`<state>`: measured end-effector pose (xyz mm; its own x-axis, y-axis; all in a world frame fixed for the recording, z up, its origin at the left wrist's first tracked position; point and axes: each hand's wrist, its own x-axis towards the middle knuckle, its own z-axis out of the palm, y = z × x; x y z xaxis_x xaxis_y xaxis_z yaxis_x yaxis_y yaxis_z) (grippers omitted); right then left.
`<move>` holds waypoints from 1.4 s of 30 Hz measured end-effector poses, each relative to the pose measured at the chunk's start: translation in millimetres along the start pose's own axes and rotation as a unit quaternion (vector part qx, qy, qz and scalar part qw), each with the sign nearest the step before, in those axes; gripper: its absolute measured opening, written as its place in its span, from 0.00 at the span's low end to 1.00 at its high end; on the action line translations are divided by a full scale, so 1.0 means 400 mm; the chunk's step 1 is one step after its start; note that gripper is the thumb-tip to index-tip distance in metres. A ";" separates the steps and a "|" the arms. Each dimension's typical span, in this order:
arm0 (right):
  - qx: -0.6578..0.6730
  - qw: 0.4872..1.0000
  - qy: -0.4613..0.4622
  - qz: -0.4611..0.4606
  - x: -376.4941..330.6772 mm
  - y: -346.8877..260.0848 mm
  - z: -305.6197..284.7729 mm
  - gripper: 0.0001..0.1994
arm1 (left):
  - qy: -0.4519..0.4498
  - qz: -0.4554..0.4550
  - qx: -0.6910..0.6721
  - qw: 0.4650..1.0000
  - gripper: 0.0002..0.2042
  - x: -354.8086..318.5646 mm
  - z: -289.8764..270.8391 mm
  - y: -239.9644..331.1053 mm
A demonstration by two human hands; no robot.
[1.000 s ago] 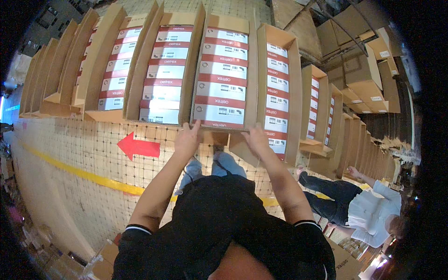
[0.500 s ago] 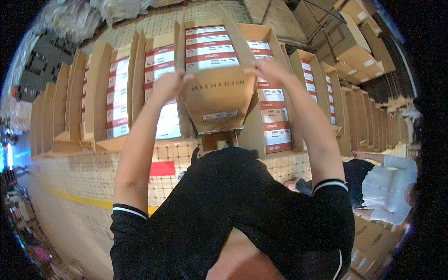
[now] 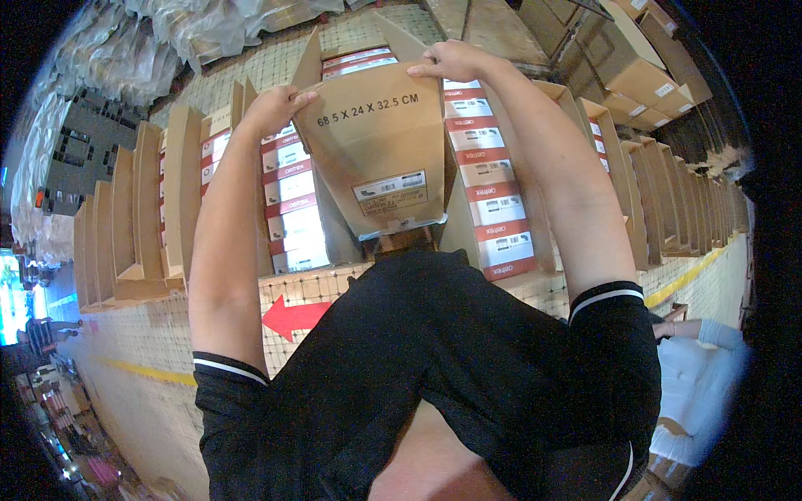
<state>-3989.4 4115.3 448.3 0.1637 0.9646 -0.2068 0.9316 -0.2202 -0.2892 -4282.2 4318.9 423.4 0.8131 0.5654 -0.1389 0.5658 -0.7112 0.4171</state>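
In front of me is a tall brown cardboard carton [image 3: 376, 150], its near end panel turned toward me and carrying a white label [image 3: 391, 192] low down. My left hand [image 3: 280, 110] is closed over the panel's upper left corner, thumb on the near face. At the upper right corner my right hand [image 3: 449, 63] grips the same edge, higher in the picture. Behind the panel, a few red-and-white boxes [image 3: 359, 60] show inside; most of the contents are hidden. Clear tape [image 3: 403, 225] runs along the panel's lower edge.
Open cartons with stacked red-and-white boxes [image 3: 489, 188] stand close on both sides. More cartons [image 3: 693, 204] line up at the right. Plastic-wrapped goods [image 3: 200, 33] lie at the far left. A red arrow [image 3: 296, 317] marks the floor; another person [image 3: 693, 380] is at lower right.
The carton's near panel has come up and looks larger, covering more of the boxes inside. Both hands have moved away from me with its top edge. The other person has shifted lower.
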 end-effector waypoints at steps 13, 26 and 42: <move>0.019 0.998 -0.051 -0.035 -0.019 0.001 0.021 0.33 | -0.022 0.002 0.043 0.999 0.29 -0.048 0.015 0.029; 0.078 0.994 -0.063 0.036 -0.593 -0.203 0.689 0.17 | -0.154 -0.168 -0.096 0.969 0.22 -0.651 0.612 0.043; 0.235 0.926 -0.081 0.285 -0.531 -0.294 0.777 0.30 | -0.089 -0.125 -0.162 0.975 0.20 -0.669 0.636 0.028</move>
<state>-4234.5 3891.2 235.5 0.4992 0.6453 -0.5783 0.4583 -0.7630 -0.4558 -4458.5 4053.3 236.7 0.6820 0.6029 -0.4139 0.7002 -0.3750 0.6075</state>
